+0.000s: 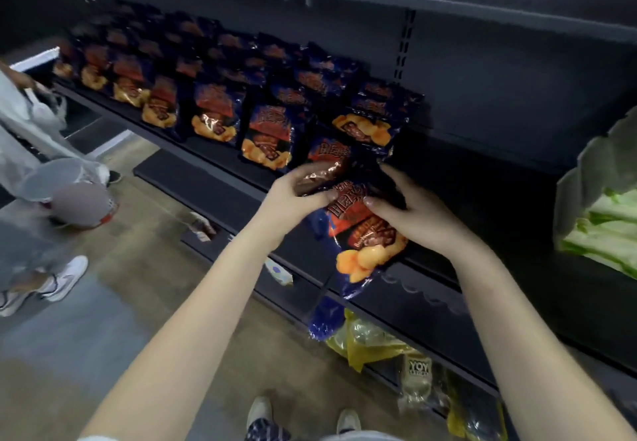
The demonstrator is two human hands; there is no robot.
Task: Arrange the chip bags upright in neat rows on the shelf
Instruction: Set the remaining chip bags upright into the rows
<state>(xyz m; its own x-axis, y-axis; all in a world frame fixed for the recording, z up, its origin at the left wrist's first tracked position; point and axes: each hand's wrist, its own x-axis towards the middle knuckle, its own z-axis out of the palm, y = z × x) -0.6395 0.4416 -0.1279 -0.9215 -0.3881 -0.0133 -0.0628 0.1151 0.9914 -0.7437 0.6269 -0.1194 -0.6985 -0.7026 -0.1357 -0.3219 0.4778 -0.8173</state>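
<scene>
Gripping a dark blue chip bag near its top, my left hand and right hand hold it tilted at the front edge of the shelf, thumbs on its face, fingers curled behind, its lower end hanging past the lip. Just beyond, matching bags stand in rows running off to the left. Yellow packets sit on the shelf below, green-and-white packs lie at right, and a bystander stands far left.
</scene>
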